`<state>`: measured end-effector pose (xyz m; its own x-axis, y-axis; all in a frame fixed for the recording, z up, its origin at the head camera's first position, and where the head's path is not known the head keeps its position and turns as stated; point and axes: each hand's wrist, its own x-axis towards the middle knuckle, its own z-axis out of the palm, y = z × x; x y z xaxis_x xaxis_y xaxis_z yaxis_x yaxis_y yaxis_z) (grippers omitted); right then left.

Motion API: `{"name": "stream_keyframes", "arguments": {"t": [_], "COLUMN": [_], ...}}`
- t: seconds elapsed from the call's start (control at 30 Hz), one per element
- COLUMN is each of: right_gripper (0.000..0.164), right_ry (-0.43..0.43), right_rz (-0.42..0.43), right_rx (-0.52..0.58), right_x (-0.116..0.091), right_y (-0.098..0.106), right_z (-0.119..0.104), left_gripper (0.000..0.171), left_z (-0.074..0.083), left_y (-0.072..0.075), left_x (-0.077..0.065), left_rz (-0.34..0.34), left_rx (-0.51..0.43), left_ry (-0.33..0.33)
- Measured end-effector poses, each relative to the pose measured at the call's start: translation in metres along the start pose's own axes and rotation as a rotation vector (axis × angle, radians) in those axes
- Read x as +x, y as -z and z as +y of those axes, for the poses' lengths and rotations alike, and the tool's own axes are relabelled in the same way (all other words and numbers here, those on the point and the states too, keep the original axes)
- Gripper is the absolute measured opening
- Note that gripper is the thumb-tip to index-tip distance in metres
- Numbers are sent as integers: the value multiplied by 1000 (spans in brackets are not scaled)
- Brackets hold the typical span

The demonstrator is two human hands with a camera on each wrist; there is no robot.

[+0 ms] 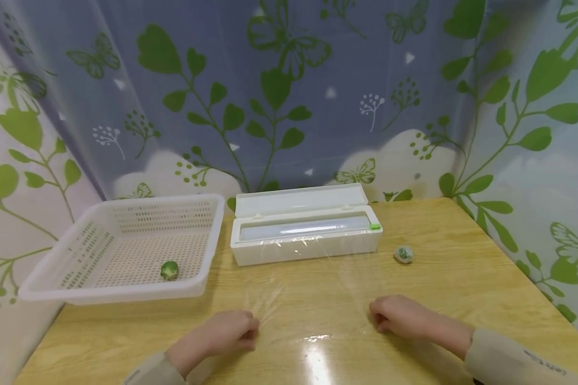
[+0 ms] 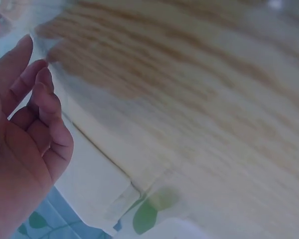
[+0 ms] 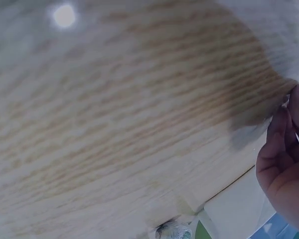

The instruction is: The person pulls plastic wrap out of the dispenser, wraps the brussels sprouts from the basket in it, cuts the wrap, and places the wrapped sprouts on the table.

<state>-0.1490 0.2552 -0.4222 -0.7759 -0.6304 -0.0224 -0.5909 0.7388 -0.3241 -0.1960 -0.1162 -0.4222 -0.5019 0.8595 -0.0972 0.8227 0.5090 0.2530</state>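
A sheet of clear cling film point(image 1: 313, 338) stretches from a white cling film dispenser point(image 1: 308, 250) toward me, over the wooden table. My left hand point(image 1: 227, 331) pinches the film's near left corner between thumb and curled fingers. At the near right corner, my right hand point(image 1: 401, 316) pinches it too; in the right wrist view the fingertips point(image 3: 284, 112) meet at the film's gathered edge. The dispenser's lid point(image 1: 301, 200) stands raised, with the film roll point(image 1: 303, 229) inside. A small green-and-white ball point(image 1: 404, 254), seemingly a film-wrapped Brussels sprout, lies right of the dispenser.
On the left stands a white plastic basket point(image 1: 125, 294) with a bare Brussels sprout point(image 1: 169, 270) in it. A green slider point(image 1: 375, 227) sits at the dispenser's right end. Behind the wooden table point(image 1: 443, 289) hangs a leaf-patterned curtain point(image 1: 347, 117).
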Motion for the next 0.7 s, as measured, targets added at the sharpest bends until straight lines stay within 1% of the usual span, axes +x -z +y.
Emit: {"name": "stream_keyframes", "arguments": {"t": [0.1,0.2,0.3,0.47,0.57,0.6,0.7], "right_gripper": [27,25,24,22,22,21,20], "right_ry": [0,-2,-8,-11,19,55,92], "right_rz": [-16,-34,-45,-48,-36,-23,-12], "right_rx": [28,52,76,118,144,142,153], "right_x": [1,1,0,-1,-2,-3,-3], "right_y": [1,-1,-2,-2,-2,-3,-4], "right_z": [3,6,6,6,9,11,14], "left_gripper": [21,19,16,12,9,8,8], "left_z": [-1,-1,0,-1,-4,-5,-10], "left_y": [2,8,18,38,50,54,64], "left_x": [0,0,-1,-3,-4,-4,-5], "left_rz": [7,30,63,139,187,204,254], "left_rx": [-13,-45,-77,-108,-141,-141,-120], "left_ry": [9,6,2,7,-1,-3,-2]}}
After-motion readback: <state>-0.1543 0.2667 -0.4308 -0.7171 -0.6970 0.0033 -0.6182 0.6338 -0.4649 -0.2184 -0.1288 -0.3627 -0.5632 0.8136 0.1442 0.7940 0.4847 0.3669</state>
